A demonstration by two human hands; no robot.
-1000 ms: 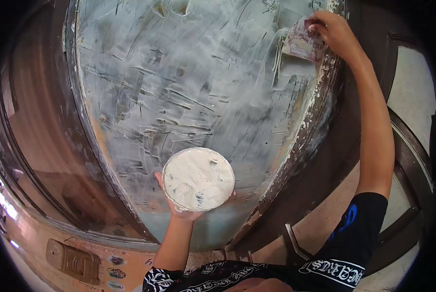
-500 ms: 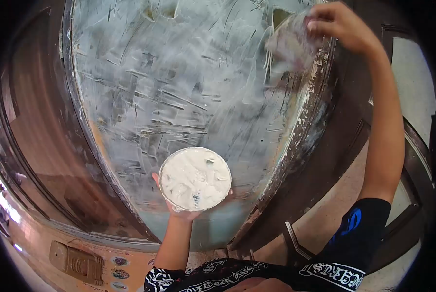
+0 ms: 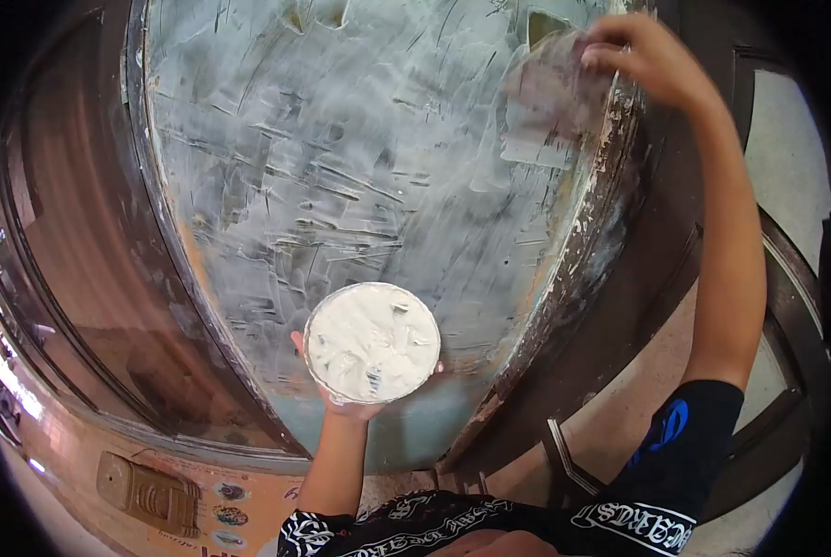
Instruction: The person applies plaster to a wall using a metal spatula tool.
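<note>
My left hand (image 3: 353, 408) supports a round tub of white putty (image 3: 371, 342) from below, its fingers curled around the sides. The putty surface is lumpy, with a few dark gaps in it. At the upper right, my right hand (image 3: 640, 58) pinches a thin, flat putty spreader (image 3: 556, 88), blurred and see-through from motion. The spreader lies against or just off the wall panel (image 3: 341, 213), near its right edge; contact cannot be made out. White, streaky smears and dark scratch lines cover the grey-blue panel.
Brown frame strips (image 3: 587, 218) with chipped paint border the panel on the right. Dark glossy wood (image 3: 109, 232) stands on the left. A brown plastic chair or stool (image 3: 148, 495) and a printed board (image 3: 230, 515) appear at the lower left.
The spreader's lower edge has shifted slightly, and a pale putty patch shows beneath it. My right hand has moved a little downward. The left hand and tub stay nearly still.
</note>
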